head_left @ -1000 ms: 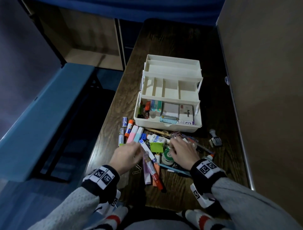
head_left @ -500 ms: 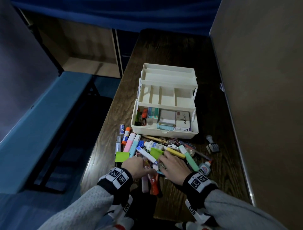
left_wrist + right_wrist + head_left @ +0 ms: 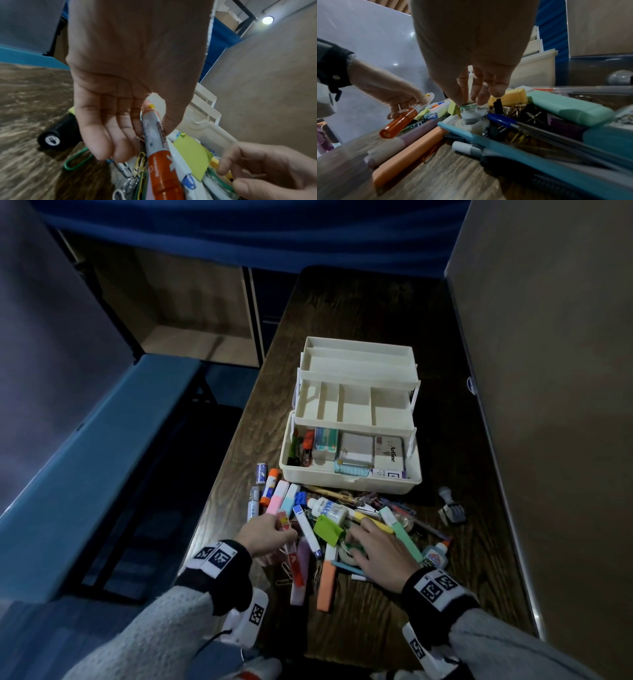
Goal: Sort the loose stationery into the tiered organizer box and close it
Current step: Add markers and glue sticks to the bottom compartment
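Left hand [image 3: 130, 75] pinches orange-capped marker [image 3: 159, 155]; right hand [image 3: 471, 54] grips tape roll [image 3: 473, 109]

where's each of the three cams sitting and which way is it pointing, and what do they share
Head: on the head, looking forward and down at the organizer box and pile; both forearms, left hand and right hand show.
Left wrist: along the left palm at the orange-capped marker it pinches; the right hand's fingers show.
Right wrist: along the right hand's fingers onto a tape roll; the left hand shows.
Shared: the marker appears in all three.
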A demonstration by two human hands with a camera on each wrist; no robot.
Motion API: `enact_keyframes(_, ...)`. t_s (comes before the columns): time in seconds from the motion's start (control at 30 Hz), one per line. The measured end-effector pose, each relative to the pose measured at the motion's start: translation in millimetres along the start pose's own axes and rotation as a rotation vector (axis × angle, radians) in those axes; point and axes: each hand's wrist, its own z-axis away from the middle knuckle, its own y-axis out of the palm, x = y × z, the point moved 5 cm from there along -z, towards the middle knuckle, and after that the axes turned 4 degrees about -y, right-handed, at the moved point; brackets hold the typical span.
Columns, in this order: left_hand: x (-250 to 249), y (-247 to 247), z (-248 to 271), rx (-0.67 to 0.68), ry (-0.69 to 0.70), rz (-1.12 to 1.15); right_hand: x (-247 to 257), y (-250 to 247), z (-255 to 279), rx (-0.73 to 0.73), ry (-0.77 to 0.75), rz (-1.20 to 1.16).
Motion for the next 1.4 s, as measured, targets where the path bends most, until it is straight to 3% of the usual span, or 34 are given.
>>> enact_keyframes(0.33, 21, -10, 3, 0.089, -0.025, 0.163, -19, -10, 0, -0.063, 0.023, -0.026)
enact_keyframes(0.47, 27, -12, 2, 0.087, -0.020, 0.130, -33, -24, 0, -0.144, 0.095, -0.039)
enact_keyframes(0.63, 18, -7, 2, 0.114, 0.009, 0.130, -46, -36, 2, -0.211, 0.164, -0.076)
enact_keyframes(0.9, -3, 2, 14, 0.149, 0.077, 0.138, -49, -29, 10, -0.203, 0.153, -0.075)
enact_keyframes(1.07, -5, 1, 11, -0.059, 0.101, -0.088, -70, -38, 25, -0.304, 0.266, -0.099)
enact_keyframes(1.4, 17, -33, 4, -0.311, 0.114, 0.075, -119, -33, 79, -0.426, 0.543, -0.163)
